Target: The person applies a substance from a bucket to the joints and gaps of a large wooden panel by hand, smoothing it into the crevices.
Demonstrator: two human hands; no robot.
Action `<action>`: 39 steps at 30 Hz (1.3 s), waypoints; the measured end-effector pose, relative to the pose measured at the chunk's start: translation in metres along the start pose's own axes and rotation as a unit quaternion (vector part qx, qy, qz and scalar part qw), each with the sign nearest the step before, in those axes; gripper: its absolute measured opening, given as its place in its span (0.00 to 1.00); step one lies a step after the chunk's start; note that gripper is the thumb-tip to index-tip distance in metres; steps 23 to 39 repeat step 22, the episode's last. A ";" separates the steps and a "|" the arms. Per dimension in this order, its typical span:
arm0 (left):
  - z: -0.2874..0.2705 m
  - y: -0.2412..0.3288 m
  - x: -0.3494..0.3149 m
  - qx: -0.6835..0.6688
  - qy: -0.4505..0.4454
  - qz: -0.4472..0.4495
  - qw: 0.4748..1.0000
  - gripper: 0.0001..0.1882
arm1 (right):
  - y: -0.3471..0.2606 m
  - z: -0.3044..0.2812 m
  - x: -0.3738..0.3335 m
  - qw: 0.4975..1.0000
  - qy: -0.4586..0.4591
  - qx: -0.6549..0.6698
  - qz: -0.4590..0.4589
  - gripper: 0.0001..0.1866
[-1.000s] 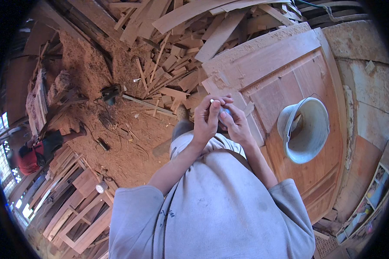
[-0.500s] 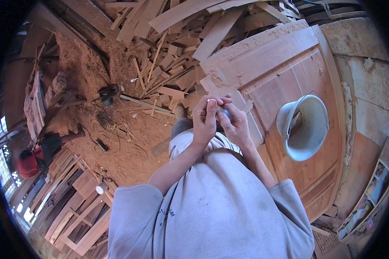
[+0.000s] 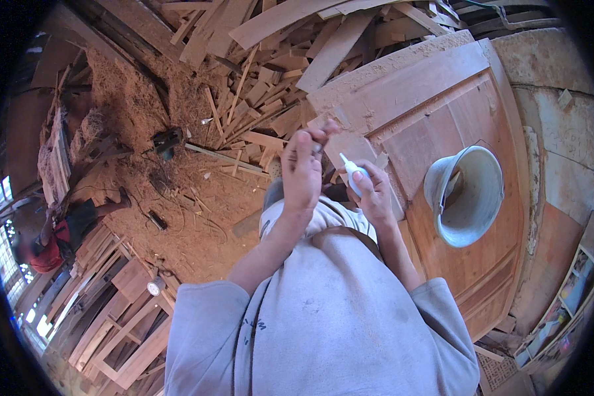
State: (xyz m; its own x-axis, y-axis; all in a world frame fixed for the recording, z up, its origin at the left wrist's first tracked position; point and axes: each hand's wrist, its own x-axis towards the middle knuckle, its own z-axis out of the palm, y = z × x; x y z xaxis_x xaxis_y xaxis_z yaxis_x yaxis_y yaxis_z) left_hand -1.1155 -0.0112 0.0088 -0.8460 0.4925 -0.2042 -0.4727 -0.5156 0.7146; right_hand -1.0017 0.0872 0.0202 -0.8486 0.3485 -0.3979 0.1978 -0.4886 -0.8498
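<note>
My right hand is closed around a small whitish squeeze bottle. The bottle's narrow pointed nozzle tilts up toward the left, and fingers cover part of its body. Just left of it, apart from the bottle, my left hand is raised with thumb and fingers drawn together. Its fingertips are partly smeared by motion, and whatever lies between them is too small to name. Beyond the hands and to their right lies a panelled wooden door dusted with sawdust.
A pale bucket with a wire handle sits on the door, something inside it. Offcuts are heaped ahead. Sawdust covers the floor at left, with a dark power tool. Another person in red is at far left, near stacked boards.
My hands were together around the bottle and have separated. The left hand has shifted slightly left; the right keeps the bottle, its nozzle now in plain sight.
</note>
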 end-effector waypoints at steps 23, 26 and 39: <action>-0.373 -0.015 -0.106 0.317 0.508 -0.075 0.797 0.24 | 0.037 -0.099 0.144 0.933 0.137 -0.304 -0.136 0.09; -0.373 -0.015 -0.106 0.317 0.508 -0.075 0.797 0.24 | 0.037 -0.099 0.144 0.933 0.137 -0.304 -0.136 0.09; -0.373 -0.015 -0.106 0.317 0.508 -0.075 0.797 0.24 | 0.037 -0.099 0.144 0.933 0.137 -0.304 -0.136 0.09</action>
